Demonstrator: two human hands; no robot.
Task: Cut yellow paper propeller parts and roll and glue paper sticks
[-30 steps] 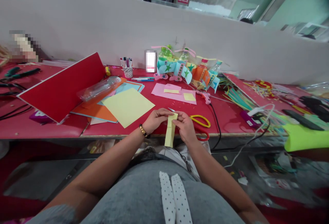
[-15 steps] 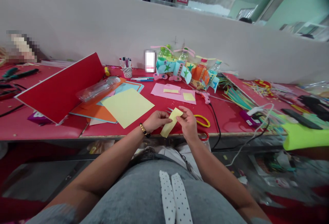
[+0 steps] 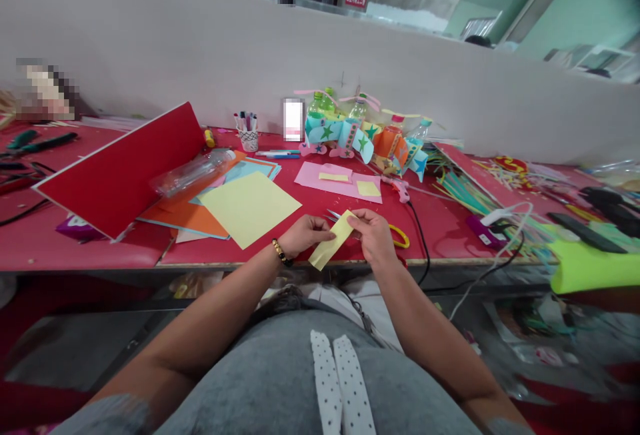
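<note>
A strip of yellow paper [image 3: 330,246] slants between my hands above the front edge of the red table [image 3: 190,255]. My left hand [image 3: 306,235] pinches its left side between thumb and fingers. On the upper right end, my right hand [image 3: 374,232] grips the strip with thumb and fingertips. Scissors with yellow handles [image 3: 400,236] lie behind my right hand, which hides part of them. A larger yellow paper sheet [image 3: 250,208] rests to the left, over orange and blue sheets. Beyond my hands, pink paper [image 3: 310,178] bears two small yellow pieces.
Decorated bottle models [image 3: 360,132] stand at the back by the partition. A pen cup [image 3: 247,135] is left of them. A pink glue gun [image 3: 397,187] with a black cable lies to the right. A red board [image 3: 125,168] leans at left, near a clear plastic bottle [image 3: 195,172].
My right hand has shifted slightly right and down along the strip's end. More of the strip's face now shows, and it lies flatter. My left hand has hardly moved.
</note>
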